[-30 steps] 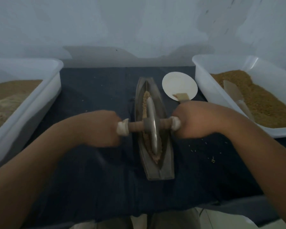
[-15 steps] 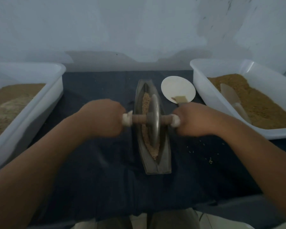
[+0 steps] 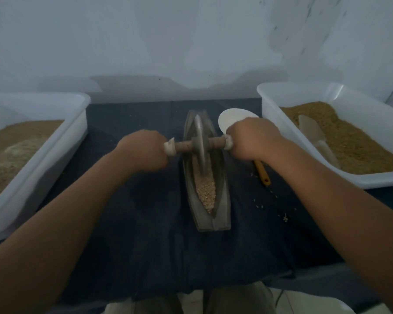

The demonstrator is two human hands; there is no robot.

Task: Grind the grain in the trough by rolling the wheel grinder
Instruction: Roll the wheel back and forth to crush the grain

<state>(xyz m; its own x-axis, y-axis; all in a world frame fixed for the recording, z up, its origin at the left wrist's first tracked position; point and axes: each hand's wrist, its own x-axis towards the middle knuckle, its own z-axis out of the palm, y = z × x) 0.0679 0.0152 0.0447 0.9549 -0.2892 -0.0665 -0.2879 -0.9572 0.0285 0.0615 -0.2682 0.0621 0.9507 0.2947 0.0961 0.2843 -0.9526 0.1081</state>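
left hand: my left hand is on the left end of the axle, fingers closed tight round it, back of the hand facing up.
right hand: my right hand grips the right end the same way, fingers curled round the handle and mostly hidden under the hand.
wheel grinder: the wheel grinder stands upright on its edge in the far half of the trough, with its wooden axle level across the trough from left to right and a pale knob showing at each end beside my hands.
trough: the trough is a long, dark, boat-shaped block in the middle of the desk, lying lengthwise from near to far.
grain: the grain lies pale and coarse in the groove, from under the wheel down to the near tip.
desk: the desk is covered by a dark cloth.
loose grains: loose grains are scattered on the cloth right of the trough.
left tub: the left tub is white and holds brown meal.
right tub: the right tub is white, holds brown grain, and has a scoop lying in it.
dish: a white dish sits just beyond my right hand, partly hidden by it.
yellow handle: a yellow handle pokes out from under my right wrist; i cannot tell what tool it belongs to.
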